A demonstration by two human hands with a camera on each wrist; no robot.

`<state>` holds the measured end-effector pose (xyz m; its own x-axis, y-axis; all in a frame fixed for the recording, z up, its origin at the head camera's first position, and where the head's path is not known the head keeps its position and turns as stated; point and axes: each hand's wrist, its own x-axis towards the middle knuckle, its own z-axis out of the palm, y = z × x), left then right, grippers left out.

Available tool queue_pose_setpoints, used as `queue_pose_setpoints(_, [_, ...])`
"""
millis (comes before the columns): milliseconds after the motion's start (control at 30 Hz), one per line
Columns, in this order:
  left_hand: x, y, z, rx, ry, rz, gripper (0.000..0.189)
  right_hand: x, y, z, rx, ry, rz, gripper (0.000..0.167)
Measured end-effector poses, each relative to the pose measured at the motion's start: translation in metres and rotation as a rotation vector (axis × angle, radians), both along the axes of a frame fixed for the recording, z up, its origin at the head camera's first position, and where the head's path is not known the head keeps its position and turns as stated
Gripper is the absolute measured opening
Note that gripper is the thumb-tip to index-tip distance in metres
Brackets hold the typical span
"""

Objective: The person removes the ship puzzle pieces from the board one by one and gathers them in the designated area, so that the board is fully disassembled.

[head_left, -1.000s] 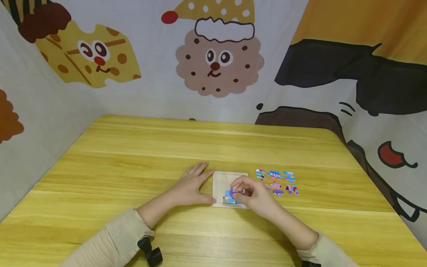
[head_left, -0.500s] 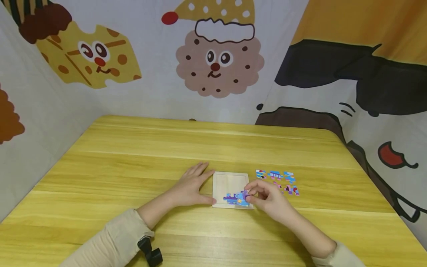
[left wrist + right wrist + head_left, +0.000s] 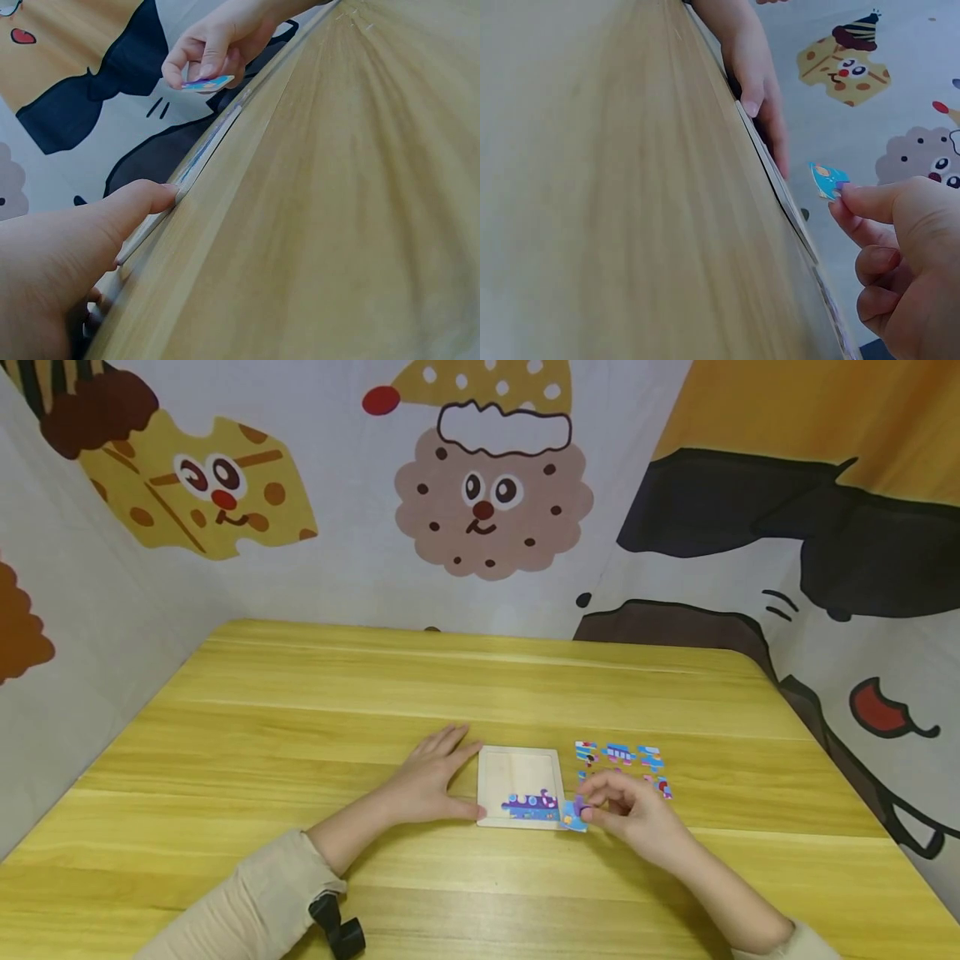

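My right hand [image 3: 633,814] pinches a blue and purple puzzle piece [image 3: 574,816] between thumb and fingers, just past the right edge of a light wooden puzzle tray [image 3: 517,770]. In the right wrist view that puzzle piece [image 3: 828,181] is raised above the table. Joined purple and blue pieces [image 3: 531,806] lie along the near side inside the tray. My left hand [image 3: 431,781] rests at the tray's left edge with fingers spread; its thumb touches the near left corner, as the left wrist view shows with the thumb [image 3: 154,197] on the rim.
Several loose puzzle pieces [image 3: 619,752] lie in rows on the wooden table [image 3: 360,685], right of the tray; my right hand hides some of them. A cartoon-printed cloth [image 3: 330,585] hangs behind the table. A black strap mount [image 3: 337,927] sits at my left sleeve.
My right hand has moved right with the puzzle piece, from over the tray to beyond its right edge, uncovering the pieces inside. The left hand has stayed in place.
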<state>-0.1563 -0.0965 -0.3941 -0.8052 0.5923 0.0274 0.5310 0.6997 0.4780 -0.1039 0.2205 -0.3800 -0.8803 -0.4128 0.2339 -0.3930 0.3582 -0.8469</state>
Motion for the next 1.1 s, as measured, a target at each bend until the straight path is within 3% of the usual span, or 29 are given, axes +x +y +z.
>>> queue_pose_setpoints(600, [-0.001,0.000,-0.003,0.004,0.009,0.001,0.099,0.000,0.024,-0.007,0.016,-0.050,0.041,0.021])
queue_pose_setpoints(1100, [-0.001,0.000,-0.003,0.016,0.008,-0.004,0.099,-0.004,0.029,-0.008,0.164,-0.063,-0.040,0.019])
